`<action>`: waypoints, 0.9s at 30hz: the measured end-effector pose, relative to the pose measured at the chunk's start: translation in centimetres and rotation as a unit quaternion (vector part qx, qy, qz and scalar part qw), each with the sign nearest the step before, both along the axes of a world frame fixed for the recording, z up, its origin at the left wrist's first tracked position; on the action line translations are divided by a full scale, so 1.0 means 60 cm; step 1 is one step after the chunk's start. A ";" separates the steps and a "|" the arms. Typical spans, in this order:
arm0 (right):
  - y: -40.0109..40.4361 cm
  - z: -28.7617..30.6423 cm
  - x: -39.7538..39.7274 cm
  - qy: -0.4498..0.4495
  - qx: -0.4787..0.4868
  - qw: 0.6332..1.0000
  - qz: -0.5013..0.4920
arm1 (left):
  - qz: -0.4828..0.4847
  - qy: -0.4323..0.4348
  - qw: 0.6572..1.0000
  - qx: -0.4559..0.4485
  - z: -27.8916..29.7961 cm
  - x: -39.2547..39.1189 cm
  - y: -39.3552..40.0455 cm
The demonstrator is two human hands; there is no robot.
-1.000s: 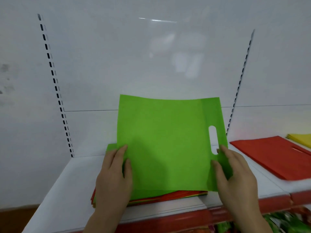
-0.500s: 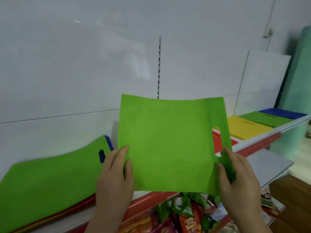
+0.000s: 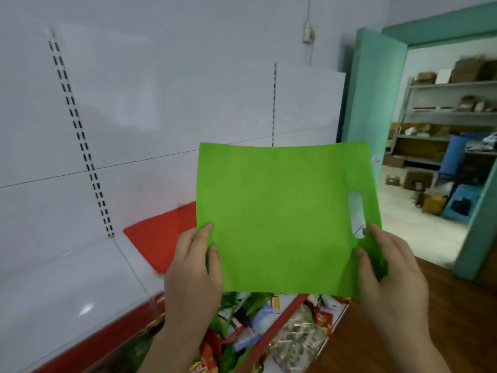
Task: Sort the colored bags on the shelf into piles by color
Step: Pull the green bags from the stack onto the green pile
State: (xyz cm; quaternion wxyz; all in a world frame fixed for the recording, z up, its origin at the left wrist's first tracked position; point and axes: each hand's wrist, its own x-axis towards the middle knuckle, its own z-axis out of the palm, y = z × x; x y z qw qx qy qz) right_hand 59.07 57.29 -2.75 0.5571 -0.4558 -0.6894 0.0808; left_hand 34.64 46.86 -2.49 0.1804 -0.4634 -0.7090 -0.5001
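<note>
Green bag held upright above shelf, pinched by left hand and right hand; red bag lying behind it.

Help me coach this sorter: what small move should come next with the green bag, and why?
Probably carry the green bag on rightward along the shelf. Both the left hand and right hand pinch its lower corners, holding it upright in the air. Only a red bag lies in view, so no green pile shows here.
</note>
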 end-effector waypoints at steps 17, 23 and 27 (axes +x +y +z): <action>0.393 -0.020 0.154 -0.024 -0.028 0.988 -0.149 | -0.163 0.022 0.985 0.054 -0.002 0.130 0.548; 0.538 -0.021 0.228 -0.011 -0.030 0.984 -0.173 | -0.205 0.055 0.976 0.049 -0.004 0.196 0.709; 0.658 -0.030 0.280 -0.018 -0.030 0.987 -0.156 | -0.170 0.028 0.985 0.006 -0.010 0.248 0.815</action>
